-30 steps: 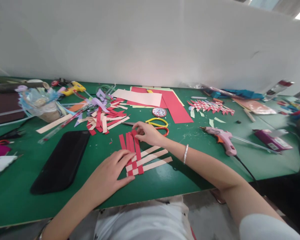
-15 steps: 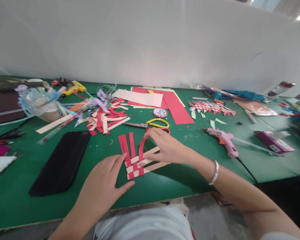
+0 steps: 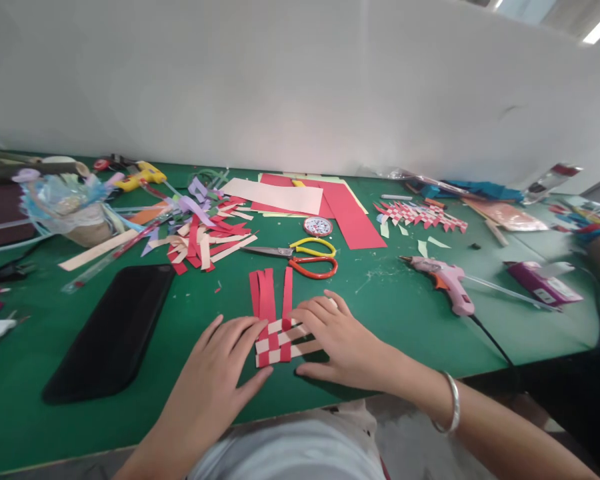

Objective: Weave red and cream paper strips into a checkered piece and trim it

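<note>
One woven paper piece [image 3: 273, 347]: it lies flat on the green table [image 3: 380, 307], between your left hand [image 3: 217, 367] and your right hand [image 3: 335, 340], close to the front edge.
Red strips [image 3: 267, 297]: their long free ends point away from you, toward the scissors [image 3: 293, 252].
Pale strips [image 3: 307, 347]: they run crosswise, to your right, and go under your right hand.
Left fingers: spread, the thumb apart from them; fingertips touch the left side of the weave.
Right fingers: bent over the pale strips, the thumb apart; I cannot tell how firmly they press.
Scissors: beyond the weave, blades to the left.
Farther sides: a black flat object [image 3: 110, 333] at left, a pink glue gun [image 3: 447, 280] at right.
</note>
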### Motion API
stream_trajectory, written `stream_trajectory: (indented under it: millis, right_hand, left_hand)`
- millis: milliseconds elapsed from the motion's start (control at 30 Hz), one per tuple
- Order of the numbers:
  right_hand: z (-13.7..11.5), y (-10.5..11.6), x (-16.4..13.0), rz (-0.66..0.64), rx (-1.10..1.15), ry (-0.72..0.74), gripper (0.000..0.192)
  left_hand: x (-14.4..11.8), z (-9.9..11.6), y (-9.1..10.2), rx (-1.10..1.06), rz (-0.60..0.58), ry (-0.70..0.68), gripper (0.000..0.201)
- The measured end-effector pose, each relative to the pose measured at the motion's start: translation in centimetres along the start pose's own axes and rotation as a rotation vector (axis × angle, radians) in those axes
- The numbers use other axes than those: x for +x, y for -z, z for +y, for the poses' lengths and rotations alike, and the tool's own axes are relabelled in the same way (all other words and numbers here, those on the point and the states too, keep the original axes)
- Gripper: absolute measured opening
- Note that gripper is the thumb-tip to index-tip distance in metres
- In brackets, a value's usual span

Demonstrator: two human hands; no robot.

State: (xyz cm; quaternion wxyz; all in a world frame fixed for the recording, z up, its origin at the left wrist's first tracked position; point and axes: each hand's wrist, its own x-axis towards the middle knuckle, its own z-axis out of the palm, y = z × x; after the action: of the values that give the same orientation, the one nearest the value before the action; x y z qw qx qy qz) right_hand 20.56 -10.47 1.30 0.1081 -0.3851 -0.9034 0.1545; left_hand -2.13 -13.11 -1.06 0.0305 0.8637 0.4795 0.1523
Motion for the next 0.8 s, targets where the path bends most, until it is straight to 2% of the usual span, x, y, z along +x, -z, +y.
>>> stream_trajectory:
  millis: [133,300,567,667,800]
  right_hand:
    - [0.3,-0.6,0.0,0.029,0.031,-0.015,0.048]
    - [0.4,-0.6,0.3,0.027,0.032,-0.019,0.035]
    - [0.6,0.0,-0.4,-0.014,0.048,-0.022,0.032]
    - [0.7,0.0,-0.9,-0.022,0.059,-0.03,0.034]
    - [0.5,-0.4,-1.0,0.007,0.067,-0.051,0.047]
  left_hand:
    - [0.1,-0.1,-0.6,-0.013,0.002,-0.018,0.038]
    - [0.0,0.0,-1.0,-0.021,0.079,0.047,0.042]
    - [0.1,1.0,-0.8,-0.056,0.056,0.001,0.037]
    - [0.1,1.1,-1.0,-0.038,0.062,-0.021,0.036]
    - [0.2,0.7,-1.0,-0.027,0.041,-0.02,0.04]
